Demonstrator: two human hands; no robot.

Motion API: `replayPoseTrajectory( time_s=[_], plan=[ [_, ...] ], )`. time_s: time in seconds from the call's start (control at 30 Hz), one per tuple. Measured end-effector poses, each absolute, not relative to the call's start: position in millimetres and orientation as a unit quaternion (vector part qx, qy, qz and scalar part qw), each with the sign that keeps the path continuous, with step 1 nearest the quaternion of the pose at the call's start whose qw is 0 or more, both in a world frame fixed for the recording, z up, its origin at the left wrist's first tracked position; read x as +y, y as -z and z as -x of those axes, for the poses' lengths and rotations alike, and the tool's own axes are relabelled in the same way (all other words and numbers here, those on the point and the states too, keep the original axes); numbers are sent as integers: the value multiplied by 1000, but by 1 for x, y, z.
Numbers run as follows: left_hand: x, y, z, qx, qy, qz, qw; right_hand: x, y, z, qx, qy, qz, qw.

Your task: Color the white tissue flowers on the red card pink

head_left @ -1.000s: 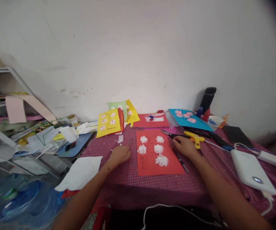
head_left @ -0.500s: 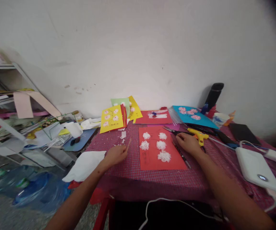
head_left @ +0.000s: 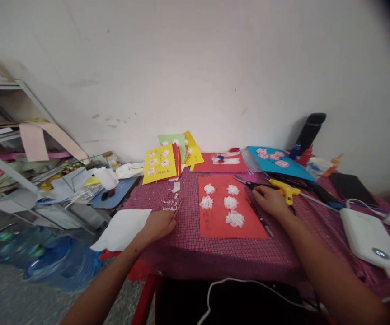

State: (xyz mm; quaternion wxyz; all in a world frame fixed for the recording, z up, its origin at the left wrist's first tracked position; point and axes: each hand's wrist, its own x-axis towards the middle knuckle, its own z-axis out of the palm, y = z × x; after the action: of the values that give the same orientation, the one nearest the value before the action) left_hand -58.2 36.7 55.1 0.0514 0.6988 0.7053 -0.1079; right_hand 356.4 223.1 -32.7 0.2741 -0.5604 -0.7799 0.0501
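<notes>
My left hand (head_left: 161, 224) is closed around a thin brownish stick (head_left: 178, 207) that points up and away from me, left of the red card (head_left: 215, 230). White paper flowers (head_left: 230, 202) in two columns sit on this card, with dark handwriting at its lower left. My right hand (head_left: 270, 199) rests at the card's upper right with its fingers curled; what they hold, if anything, is hidden. Just beyond its fingertips lie scissors (head_left: 242, 180). Beside it are a yellow glue gun (head_left: 285, 189) and a dark pen-like stick (head_left: 261, 219).
Flower cards, including a yellow card (head_left: 161, 163) and a blue card (head_left: 281, 166), stand or lie along the wall. A paper cup (head_left: 317, 167), a white power bank (head_left: 373, 239) and cables occupy the right side. White paper (head_left: 122, 230) lies left; paper scraps (head_left: 171, 203) dot the cloth.
My left hand has drawn slightly back toward me with the stick. My right hand stays by the scissors. The view has shifted a little, so everything sits slightly differently.
</notes>
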Motion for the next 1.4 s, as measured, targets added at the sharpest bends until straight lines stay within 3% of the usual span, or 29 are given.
replayPoseTrajectory(
  time_s=[1.4],
  plan=[
    [51,-49,47,715,96,-690,62,223,33,-357,-776,-52,566,273]
  ],
)
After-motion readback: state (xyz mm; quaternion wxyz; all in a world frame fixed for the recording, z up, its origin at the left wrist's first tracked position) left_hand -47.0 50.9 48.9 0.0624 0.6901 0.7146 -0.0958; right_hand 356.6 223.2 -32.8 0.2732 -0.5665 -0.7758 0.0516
